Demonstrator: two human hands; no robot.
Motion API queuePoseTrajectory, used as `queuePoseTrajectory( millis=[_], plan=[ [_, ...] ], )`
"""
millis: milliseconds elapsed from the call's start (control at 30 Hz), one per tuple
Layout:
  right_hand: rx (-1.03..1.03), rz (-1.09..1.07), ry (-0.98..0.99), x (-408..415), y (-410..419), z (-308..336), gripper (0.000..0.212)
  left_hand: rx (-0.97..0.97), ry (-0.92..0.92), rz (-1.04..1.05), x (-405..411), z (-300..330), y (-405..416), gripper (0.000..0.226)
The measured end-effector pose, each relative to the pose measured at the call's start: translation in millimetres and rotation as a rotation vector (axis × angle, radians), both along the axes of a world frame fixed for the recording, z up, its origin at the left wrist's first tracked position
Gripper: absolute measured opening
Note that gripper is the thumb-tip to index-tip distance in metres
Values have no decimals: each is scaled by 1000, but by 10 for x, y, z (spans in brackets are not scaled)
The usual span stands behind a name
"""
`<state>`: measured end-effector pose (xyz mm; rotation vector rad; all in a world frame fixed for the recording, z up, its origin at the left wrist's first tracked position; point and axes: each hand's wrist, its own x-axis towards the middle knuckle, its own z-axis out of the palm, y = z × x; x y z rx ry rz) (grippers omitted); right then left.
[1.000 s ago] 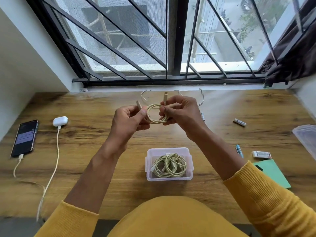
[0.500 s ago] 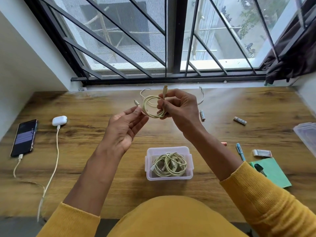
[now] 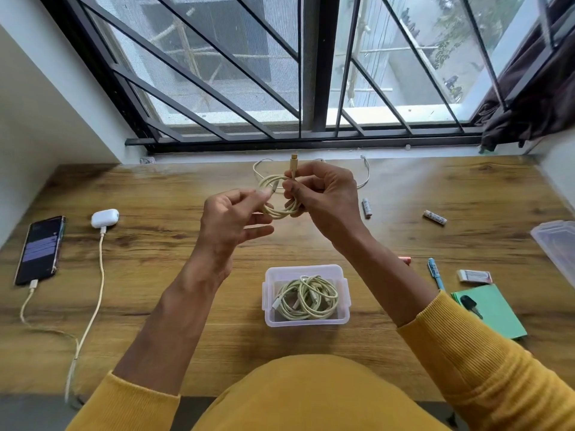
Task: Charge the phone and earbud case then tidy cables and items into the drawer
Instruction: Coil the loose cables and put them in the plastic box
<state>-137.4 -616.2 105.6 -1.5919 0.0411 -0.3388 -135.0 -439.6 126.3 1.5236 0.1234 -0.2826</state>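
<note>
Above the table (image 3: 435,188), right hand (image 3: 323,200) grips a pale yellow coiled cable (image 3: 280,209); left hand (image 3: 231,217) pinches its loose end.

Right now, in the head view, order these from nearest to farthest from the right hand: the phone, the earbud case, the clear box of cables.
From the right hand:
1. Clear box of cables, just below it.
2. Earbud case, far to its left.
3. Phone, farther left, by the desk edge.

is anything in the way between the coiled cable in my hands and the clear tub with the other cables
Nothing visible. The coiled cable is held above the desk by both hands, and the open tub sits lidless just nearer the body, with only bare desk between them.
</note>
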Motion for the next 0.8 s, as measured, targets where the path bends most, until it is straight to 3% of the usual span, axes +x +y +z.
queuePoseTrajectory(
  millis=[100,367,533,667,800],
  plan=[
    [-1,17,-1,-13,18,9,12,33,-14,-16,-5,-23,-16,11],
    [64,66,90,-31,3,38,13,-116,125,-125,19,-19,50,2],
    [85,94,114,-38,-15,56,13,-254,178,-263,38,14,94,18],
    [40,78,102,-36,19,67,10,-105,58,-165,-4,36,-10,12],
    [-2,47,72,-38,47,110,8,311,-333,112,26,-35,-27,17]
  ],
)
